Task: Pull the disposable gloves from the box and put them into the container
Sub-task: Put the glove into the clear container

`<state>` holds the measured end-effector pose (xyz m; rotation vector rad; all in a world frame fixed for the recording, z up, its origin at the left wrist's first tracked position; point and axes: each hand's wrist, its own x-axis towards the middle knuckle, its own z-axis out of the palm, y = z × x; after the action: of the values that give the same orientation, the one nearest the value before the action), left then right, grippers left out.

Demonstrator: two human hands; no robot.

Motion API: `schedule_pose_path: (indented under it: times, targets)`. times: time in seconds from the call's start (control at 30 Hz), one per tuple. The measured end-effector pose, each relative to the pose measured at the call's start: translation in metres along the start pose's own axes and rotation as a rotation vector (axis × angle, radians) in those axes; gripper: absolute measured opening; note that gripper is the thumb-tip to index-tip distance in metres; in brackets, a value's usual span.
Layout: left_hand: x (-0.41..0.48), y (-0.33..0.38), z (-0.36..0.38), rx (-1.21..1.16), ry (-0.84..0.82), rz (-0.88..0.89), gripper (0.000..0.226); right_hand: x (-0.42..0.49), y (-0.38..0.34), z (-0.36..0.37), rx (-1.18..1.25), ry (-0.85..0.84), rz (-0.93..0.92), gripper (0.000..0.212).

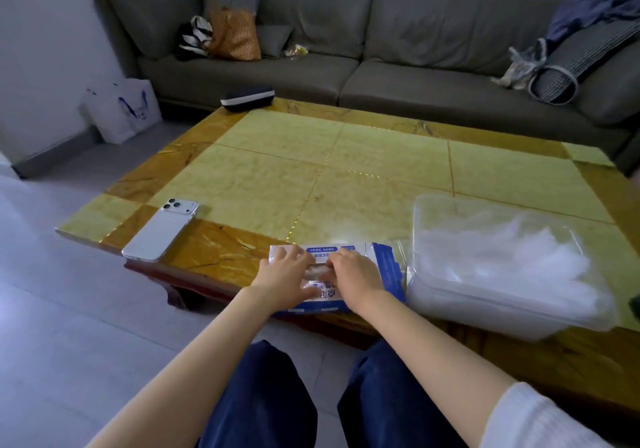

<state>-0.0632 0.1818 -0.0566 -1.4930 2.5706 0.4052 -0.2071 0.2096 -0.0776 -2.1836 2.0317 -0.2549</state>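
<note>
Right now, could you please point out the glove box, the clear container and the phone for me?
glove box (388, 271): head view, blue right side.
clear container (485, 304): head view, near front wall.
phone (161, 231): head view, middle of its back.

box (388, 274): blue-white carton flat on surface (346, 177), under left grip (287, 271) and right grip (351, 269) | glove (317, 271): clear film bunched at slot, right grip pinching it | container (485, 305): clear tub just right of right grip, heaped with loose gloves (502, 257)
</note>
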Motion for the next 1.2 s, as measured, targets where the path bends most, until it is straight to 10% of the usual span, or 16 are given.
schedule_pose_path:
  times: [0.6, 1.2]
  targets:
    - [0.003, -0.003, 0.003, -0.024, 0.012, -0.007, 0.074, -0.006, 0.026, -0.021, 0.442, 0.252, 0.294, 0.035]
    - [-0.008, -0.002, 0.004, -0.045, 0.047, 0.056, 0.046, -0.004, 0.022, -0.036, 0.265, 0.209, 0.262, 0.024]
